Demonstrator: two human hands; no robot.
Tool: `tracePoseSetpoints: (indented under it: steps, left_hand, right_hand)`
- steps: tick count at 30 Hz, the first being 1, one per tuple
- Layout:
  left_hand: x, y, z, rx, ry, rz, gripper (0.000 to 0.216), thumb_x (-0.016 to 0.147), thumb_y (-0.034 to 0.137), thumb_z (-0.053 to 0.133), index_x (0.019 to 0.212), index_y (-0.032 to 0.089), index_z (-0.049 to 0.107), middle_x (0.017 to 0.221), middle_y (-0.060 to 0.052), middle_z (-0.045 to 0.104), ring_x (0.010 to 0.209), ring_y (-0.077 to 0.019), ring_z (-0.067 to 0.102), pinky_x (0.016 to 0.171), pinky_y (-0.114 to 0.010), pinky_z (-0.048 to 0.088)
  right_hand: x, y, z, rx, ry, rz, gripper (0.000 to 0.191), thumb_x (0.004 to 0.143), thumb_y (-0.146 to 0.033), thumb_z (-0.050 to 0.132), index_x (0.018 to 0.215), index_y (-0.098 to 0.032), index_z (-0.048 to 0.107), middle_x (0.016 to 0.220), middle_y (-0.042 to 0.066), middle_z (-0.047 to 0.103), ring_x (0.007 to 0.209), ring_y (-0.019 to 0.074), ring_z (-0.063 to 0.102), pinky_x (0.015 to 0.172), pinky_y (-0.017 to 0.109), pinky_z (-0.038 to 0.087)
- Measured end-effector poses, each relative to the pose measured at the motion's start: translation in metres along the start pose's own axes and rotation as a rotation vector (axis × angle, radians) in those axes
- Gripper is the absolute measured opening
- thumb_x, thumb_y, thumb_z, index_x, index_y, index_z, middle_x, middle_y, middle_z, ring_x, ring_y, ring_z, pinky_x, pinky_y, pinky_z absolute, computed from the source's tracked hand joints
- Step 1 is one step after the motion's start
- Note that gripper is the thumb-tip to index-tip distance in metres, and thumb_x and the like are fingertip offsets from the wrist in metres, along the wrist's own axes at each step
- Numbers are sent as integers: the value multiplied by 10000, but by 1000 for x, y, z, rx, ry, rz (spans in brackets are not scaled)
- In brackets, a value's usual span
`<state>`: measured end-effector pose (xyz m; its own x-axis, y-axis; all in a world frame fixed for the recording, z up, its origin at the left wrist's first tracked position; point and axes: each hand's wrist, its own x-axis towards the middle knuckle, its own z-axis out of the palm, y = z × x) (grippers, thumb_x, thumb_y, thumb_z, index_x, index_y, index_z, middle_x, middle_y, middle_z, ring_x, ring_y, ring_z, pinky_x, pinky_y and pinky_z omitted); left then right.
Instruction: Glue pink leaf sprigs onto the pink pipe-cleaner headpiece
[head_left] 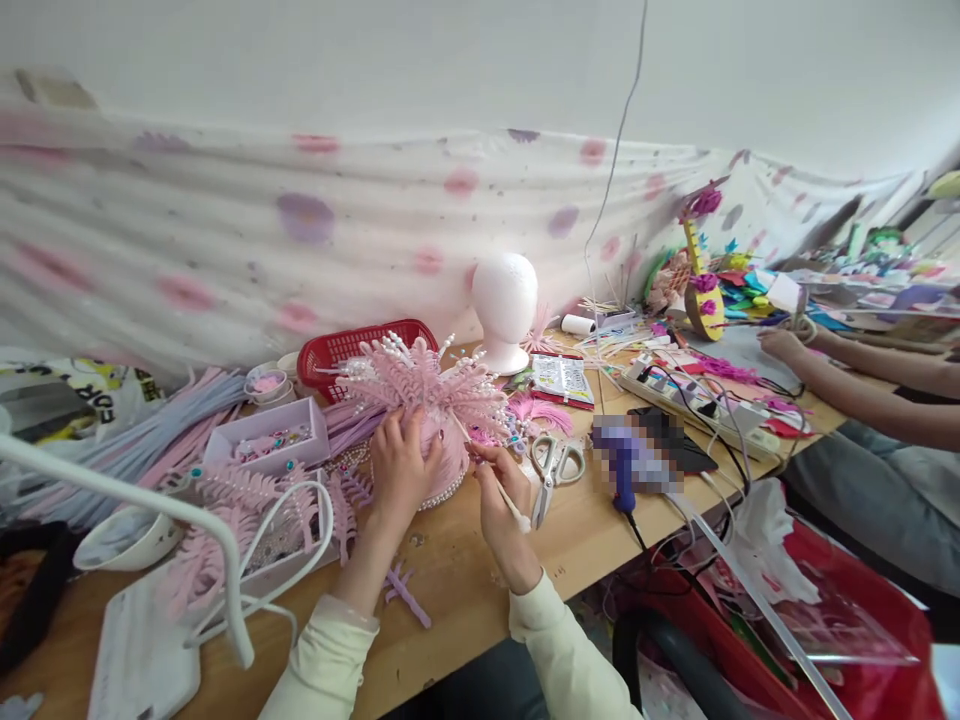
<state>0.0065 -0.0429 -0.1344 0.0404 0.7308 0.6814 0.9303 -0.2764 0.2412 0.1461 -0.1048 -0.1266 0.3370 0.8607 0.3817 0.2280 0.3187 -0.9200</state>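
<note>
Pink fronds and white beads already crown the rounded ornament (424,385), which sits on the wooden table (480,610) between both hands. Through the head view, I see a row of pearls (448,494) along its lower edge, so I judge the building to be well advanced.

The left hand (401,462) lies on its near side, fingers partly spread and touching it; whether they really grip, I cannot tell. With the right hand (504,505) I have a pale stick (510,500) closed between the fingers, white at the lower end, near the ornament's right side. What this stick does there is not clear to me.

Some parts are not attached: pink fronds (300,505) lie loose at the left, and a lilac sprig (407,596) lies in front. How many still belong to the ornament, I cannot say. Behind it, the white foam head (505,300) stands bare.
</note>
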Motion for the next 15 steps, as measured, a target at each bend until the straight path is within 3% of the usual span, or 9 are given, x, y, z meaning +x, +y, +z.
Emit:
tracePoseSetpoints:
  steps: [10, 15]
  left_hand:
    - [-1, 2, 0, -11, 0, -36, 435, 905, 336, 548, 1293, 143, 586, 1236, -189, 584, 1129, -346, 539, 955, -493, 459]
    - [5, 7, -5, 98, -41, -34, 396, 878, 342, 571, 1222, 150, 615, 1135, -166, 599, 1021, -334, 556, 865, -458, 480]
  right_hand:
    - [-1, 13, 3, 123, 57, 78, 224, 892, -277, 498, 989, -198, 684, 927, 54, 692, 811, 193, 650, 739, 342, 548]
    - [-1, 25, 1, 157, 69, 111, 238, 914, -300, 482, 1013, -195, 672, 959, 64, 688, 803, 192, 650, 746, 355, 561]
